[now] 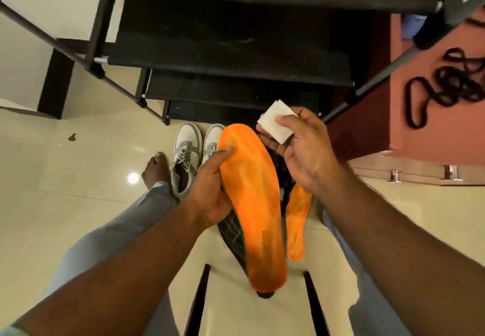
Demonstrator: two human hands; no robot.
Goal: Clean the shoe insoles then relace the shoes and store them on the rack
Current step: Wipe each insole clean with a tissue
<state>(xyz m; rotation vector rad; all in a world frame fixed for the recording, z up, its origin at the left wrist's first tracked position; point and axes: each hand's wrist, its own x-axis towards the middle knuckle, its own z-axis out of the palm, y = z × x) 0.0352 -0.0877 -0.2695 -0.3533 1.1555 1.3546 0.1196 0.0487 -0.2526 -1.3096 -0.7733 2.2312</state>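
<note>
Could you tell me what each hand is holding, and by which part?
Left hand: orange insole, grip on its edge. Right hand: white wipe, thumb on top.

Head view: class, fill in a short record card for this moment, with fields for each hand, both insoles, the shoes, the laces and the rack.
left hand: grips the large orange insole by its edge
right hand: pinches a folded white wipe, just off the insole
second insole: orange, lying lower, right of the held one
dark shoe: under the held insole, mostly hidden
grey-white sneakers: a pair on the floor, laced
loose black laces: piled on the reddish surface, right
rack: black shelves ahead
</note>
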